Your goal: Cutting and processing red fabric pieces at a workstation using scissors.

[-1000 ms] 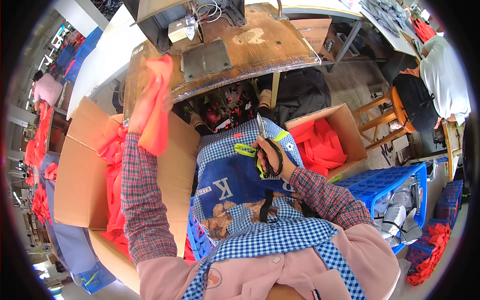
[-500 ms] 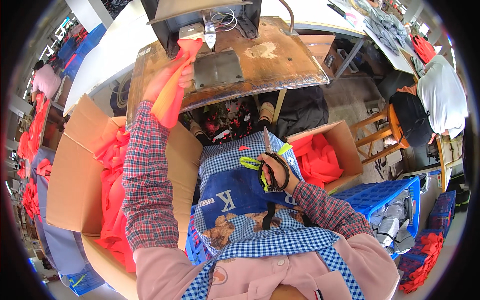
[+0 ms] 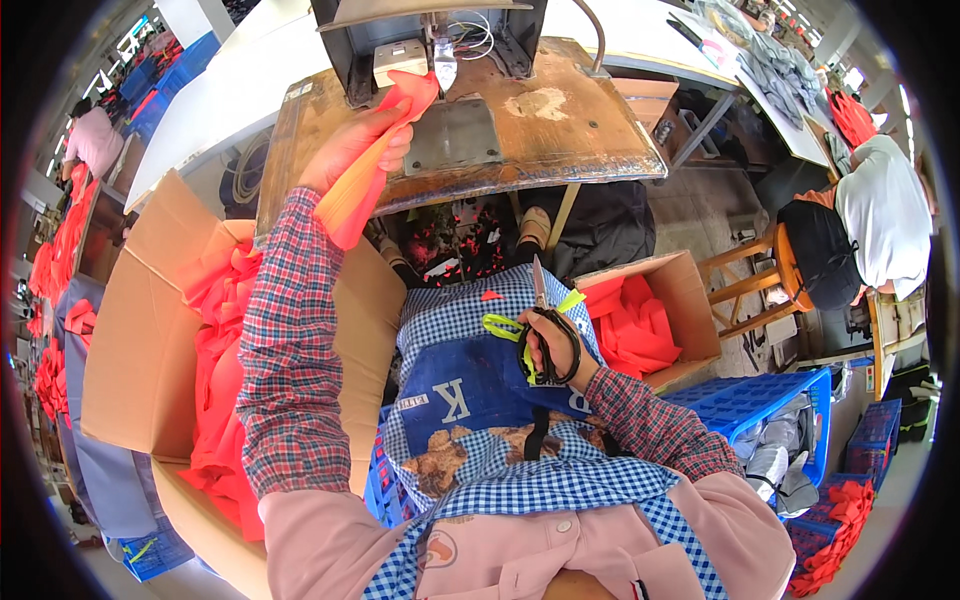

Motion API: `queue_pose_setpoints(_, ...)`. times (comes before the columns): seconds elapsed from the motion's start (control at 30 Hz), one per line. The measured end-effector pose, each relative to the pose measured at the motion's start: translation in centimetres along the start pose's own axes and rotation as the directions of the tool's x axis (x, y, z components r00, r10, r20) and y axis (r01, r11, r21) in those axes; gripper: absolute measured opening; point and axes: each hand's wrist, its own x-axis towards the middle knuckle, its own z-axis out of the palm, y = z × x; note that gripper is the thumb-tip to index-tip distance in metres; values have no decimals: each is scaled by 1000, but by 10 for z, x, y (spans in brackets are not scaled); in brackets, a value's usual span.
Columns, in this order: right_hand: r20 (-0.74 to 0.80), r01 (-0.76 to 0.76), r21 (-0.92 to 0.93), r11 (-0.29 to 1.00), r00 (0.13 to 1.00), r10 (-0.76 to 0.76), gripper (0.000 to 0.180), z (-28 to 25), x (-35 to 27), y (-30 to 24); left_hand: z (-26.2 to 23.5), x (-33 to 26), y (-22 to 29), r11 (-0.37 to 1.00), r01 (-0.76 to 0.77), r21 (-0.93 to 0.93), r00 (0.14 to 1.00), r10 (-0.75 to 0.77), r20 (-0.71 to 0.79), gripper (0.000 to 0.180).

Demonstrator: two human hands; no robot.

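Two hands work apart here. The left hand (image 3: 352, 150) has its fingers clamped on an orange cloth (image 3: 375, 150), whose tip lies up on the bench (image 3: 560, 130) under the machine (image 3: 430, 40). The right hand (image 3: 552, 345), low over the apron (image 3: 470, 390), has fingers closed through scissors (image 3: 542, 320), blades pointing away.

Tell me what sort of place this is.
Most likely a garment sewing workshop: a sewing machine on a worn wooden table, boxes of red fabric, and scissors in the right hand.
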Motion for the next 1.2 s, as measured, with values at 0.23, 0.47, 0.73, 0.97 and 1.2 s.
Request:
queue_pose_setpoints(0.23, 6, -11, -9, 1000, 1000, 11, 34, 1, 0, 0, 7, -7, 3, 998, 4, 63, 996, 1, -84, 17)
queue_pose_setpoints(0.47, 3, 1, 5, 1000, 1000, -1, 32, -1, -2, 1, 34, -28, -1, 956, 83, 281, 977, -22, -212, 28)
queue_pose_setpoints(0.73, 140, 90, 132, 987, 984, -108, 28, -30, 24, 41, 124, -16, -78, 976, -91, 196, 962, 35, 271, 51)
queue_pose_setpoints(0.97, 7, 0, 38, 999, 1000, -1, 33, -10, 4, 9, 139, -69, -53, 412, -447, 794, 890, 110, 443, 38)
queue_pose_setpoints(1.2, 37, -43, 52, 998, 998, 41, 33, -10, 7, 5, -44, -286, -51, -341, 442, 830, 890, 281, -358, 25)
